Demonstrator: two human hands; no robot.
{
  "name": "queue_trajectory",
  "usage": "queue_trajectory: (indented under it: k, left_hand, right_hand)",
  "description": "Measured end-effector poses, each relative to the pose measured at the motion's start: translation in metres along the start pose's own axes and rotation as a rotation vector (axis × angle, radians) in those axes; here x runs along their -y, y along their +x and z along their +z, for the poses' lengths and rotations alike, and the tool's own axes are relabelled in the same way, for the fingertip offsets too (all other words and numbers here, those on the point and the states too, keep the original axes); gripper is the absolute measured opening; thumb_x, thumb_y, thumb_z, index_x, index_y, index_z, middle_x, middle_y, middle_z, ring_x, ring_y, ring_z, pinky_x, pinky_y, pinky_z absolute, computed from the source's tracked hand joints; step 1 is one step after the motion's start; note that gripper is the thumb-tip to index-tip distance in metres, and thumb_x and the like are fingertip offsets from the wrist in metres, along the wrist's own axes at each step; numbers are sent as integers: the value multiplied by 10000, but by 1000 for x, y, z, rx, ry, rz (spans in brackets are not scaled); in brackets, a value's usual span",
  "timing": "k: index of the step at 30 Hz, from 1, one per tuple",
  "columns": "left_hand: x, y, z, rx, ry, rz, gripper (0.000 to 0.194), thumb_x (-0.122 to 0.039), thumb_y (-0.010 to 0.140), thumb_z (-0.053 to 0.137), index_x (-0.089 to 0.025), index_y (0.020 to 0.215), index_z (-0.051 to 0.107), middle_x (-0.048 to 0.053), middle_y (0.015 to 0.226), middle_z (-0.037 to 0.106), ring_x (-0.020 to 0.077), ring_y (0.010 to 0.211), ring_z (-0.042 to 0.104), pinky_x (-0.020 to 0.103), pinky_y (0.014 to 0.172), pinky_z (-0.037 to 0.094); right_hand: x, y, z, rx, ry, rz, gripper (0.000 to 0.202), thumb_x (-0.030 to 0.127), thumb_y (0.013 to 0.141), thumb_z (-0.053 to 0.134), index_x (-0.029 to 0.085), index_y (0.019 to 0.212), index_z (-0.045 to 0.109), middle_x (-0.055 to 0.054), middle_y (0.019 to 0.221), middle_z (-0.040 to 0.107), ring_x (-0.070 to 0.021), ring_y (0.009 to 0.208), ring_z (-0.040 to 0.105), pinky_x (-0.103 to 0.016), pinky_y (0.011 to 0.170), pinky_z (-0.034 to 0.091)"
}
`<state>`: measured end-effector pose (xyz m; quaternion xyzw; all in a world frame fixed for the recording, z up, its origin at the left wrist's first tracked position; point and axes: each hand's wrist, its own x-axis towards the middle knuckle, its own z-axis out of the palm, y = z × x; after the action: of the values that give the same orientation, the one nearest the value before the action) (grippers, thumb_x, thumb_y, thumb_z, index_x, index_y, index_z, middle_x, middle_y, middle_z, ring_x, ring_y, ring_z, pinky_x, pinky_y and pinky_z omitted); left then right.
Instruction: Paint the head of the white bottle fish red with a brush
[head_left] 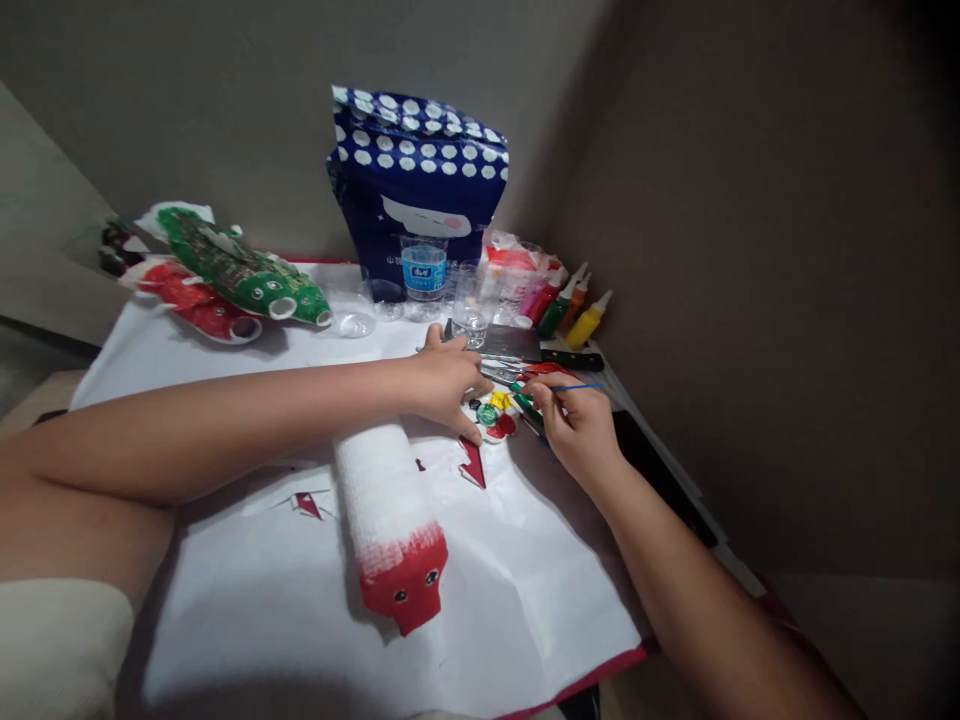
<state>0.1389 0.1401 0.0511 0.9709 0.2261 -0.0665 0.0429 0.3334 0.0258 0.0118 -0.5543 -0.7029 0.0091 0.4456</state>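
My left hand point(450, 382) reaches across to a small white paint palette point(489, 438), its thumb and fingers gripping the left edge. Dabs of black, green, yellow and red paint lie on the palette. A paintbrush point(577, 387) with a blue handle is pinched in my right hand point(579, 425), at the palette's right side; its tip is hard to make out. Under my left forearm lies a white, cloth-textured roll point(386, 490) with a red-painted front end and two eyes. The forearm hides its far end.
Behind my hands are a cleaver point(571, 359), clear plastic cups point(472, 305), paint bottles point(587, 322) and a blue bag point(420, 190). Green point(259, 285) and red point(202, 305) painted fish shapes lie at the back left. Red scraps point(474, 465) rest on the white sheet point(525, 580).
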Motion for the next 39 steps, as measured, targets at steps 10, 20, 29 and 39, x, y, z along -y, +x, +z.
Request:
queue_trajectory:
  k: [10,20,29,39]
  left_hand:
    - [-1,2,-2,49,-50,-52,741,-719,722,772,-325,1346,706,138,1186,678,404,1167,481,527,972,257]
    - [-1,2,-2,53,-64,-58,694,-704,700,791,-316,1273,742,118,1032,731,391,1099,529,468,924,270]
    - [-1,-1,-3,46,-104,-33,731,-701,698,791,-304,1307,720,75,880,771,365,1038,569,456,938,244]
    - [-3,-2,-4,85,-126,-57,824,-680,732,783,-310,1449,614,24,828,796,322,963,643,437,952,242]
  right_hand:
    - [1,0,3,20,27,-1,285,332,1001,543,219,796,706,-47,718,749,-189,622,685,-297,620,524]
    - [3,0,2,10,13,8,277,337,998,545,224,798,700,-45,712,749,-198,641,700,-304,639,537]
    - [6,-1,-2,-10,-17,10,282,344,1001,542,233,791,692,-40,686,730,-206,664,706,-308,661,540]
    - [4,-1,-2,-14,-38,-3,260,333,996,550,226,796,677,-39,697,739,-194,636,693,-292,626,517]
